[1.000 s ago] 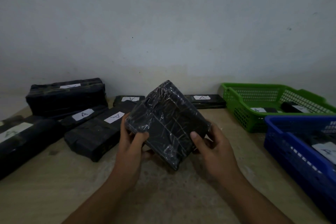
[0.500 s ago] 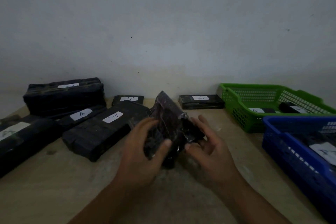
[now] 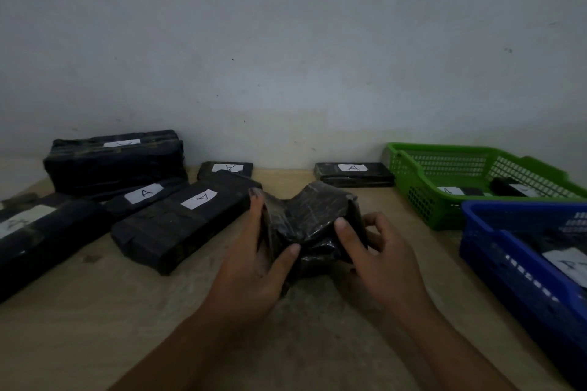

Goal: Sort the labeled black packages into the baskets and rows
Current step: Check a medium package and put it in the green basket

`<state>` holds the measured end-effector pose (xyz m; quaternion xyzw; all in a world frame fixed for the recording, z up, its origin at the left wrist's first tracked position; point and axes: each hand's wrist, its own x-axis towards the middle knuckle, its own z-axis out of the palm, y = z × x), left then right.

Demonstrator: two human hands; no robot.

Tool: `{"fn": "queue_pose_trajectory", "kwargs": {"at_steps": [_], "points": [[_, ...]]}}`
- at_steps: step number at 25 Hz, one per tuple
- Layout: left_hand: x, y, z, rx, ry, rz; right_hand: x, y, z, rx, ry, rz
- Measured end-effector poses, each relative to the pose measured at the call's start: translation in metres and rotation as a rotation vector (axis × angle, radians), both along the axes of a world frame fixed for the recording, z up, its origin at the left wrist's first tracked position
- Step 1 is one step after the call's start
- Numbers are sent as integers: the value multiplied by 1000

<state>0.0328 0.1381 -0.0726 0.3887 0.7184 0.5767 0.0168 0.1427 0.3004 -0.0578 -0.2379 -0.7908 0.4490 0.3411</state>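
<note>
A black plastic-wrapped package (image 3: 309,219) sits low over the middle of the table, held between both hands; no label shows on it. My left hand (image 3: 254,260) grips its left side, thumb across the front. My right hand (image 3: 378,251) grips its right side with the thumb on top. Labeled black packages lie at the left: a large one (image 3: 181,219), a slimmer one (image 3: 143,197), a long one (image 3: 38,232) and a bulky one at the back (image 3: 114,162). A green basket (image 3: 422,187) and a blue basket (image 3: 508,263) stand at the right, each holding labeled packages.
Two small flat labeled packages lie by the wall, one (image 3: 227,167) behind the left row and one (image 3: 354,173) beside the green basket. The wooden table (image 3: 95,311) shows bare surface in front of the left row. A pale wall closes the back.
The held package came down from chest height to just above the table and was turned over between my hands. Both hands shifted their grip around it.
</note>
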Motion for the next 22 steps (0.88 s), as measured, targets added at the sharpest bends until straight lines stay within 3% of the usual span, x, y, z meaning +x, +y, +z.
{"fn": "queue_pose_trajectory", "kwargs": {"at_steps": [2, 5, 10, 17, 20, 22], "points": [[-2, -1, 0, 0, 68, 22, 4, -4, 5, 107, -90, 30], [-1, -1, 0, 51, 86, 76, 7, -10, 9, 59, -35, 108], [4, 1, 2, 62, 170, 139, 3, -5, 3, 95, 28, 28], [11, 0, 3, 66, -53, -91, -1, 1, -13, 110, 106, 63], [5, 1, 7, 172, -151, 16, -1, 3, -13, -9, 157, 258], [-15, -2, 5, 305, -350, 50, -5, 6, -14, -66, 208, 231]]}}
